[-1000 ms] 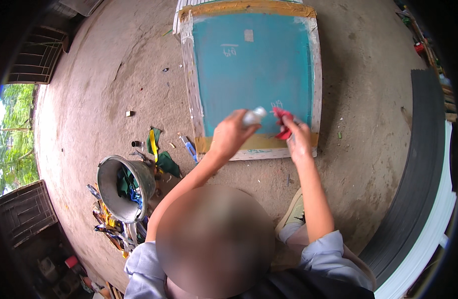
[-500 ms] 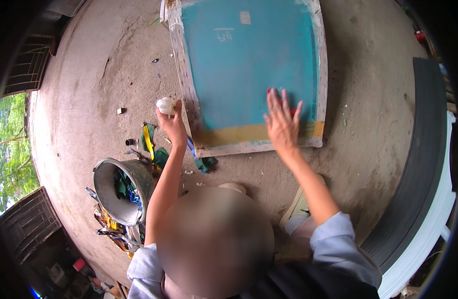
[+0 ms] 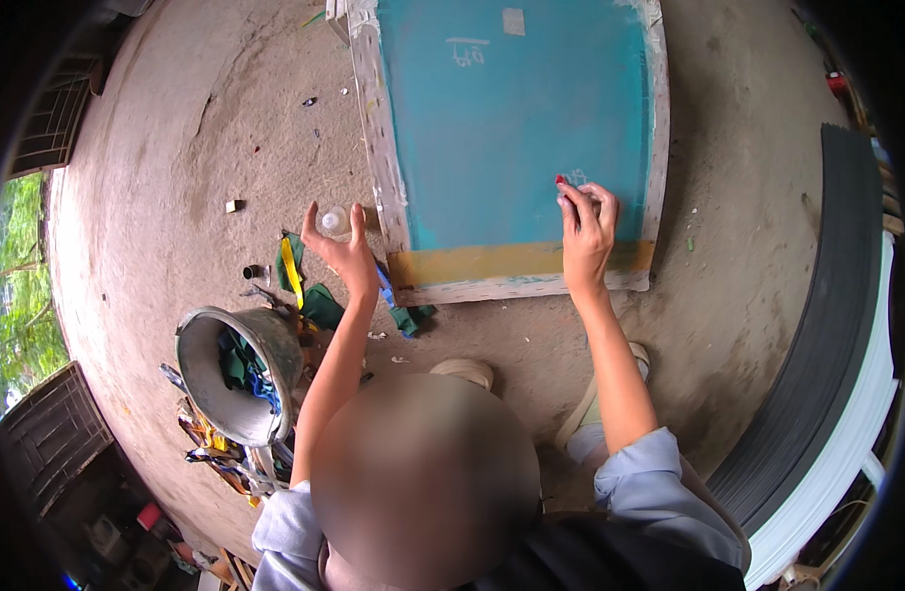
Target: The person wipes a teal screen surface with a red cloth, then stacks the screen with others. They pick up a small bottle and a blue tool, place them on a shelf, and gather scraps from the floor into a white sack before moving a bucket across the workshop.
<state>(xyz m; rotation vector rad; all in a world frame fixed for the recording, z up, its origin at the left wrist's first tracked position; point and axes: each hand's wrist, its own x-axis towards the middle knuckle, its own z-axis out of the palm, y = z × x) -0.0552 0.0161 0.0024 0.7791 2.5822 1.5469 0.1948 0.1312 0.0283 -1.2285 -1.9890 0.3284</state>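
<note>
A screen-printing frame (image 3: 521,118) with teal mesh, whitish taped edges and a tan strip along its near side lies before me. Over its near right part, my right hand (image 3: 589,231) pinches a red scrap of cloth (image 3: 560,180). Only a bit of the red shows past the fingertips, close to the mesh. Beside the frame's left edge, my left hand (image 3: 346,258) has its thumb and fingers spread apart. Between them is a small clear bottle (image 3: 333,220), seen from above; it appears let go.
A grey bucket (image 3: 187,364) with dark green and blue scraps lies tilted at my left. Green cloth pieces (image 3: 322,307) and a yellow strip (image 3: 292,266) lie on the concrete floor. Long dark ridged sheets (image 3: 802,325) stretch along the right.
My left hand's fingers have opened away from the bottle, which sits lower. My right hand went from lying flat on the mesh to a pinch on the red scrap of cloth.
</note>
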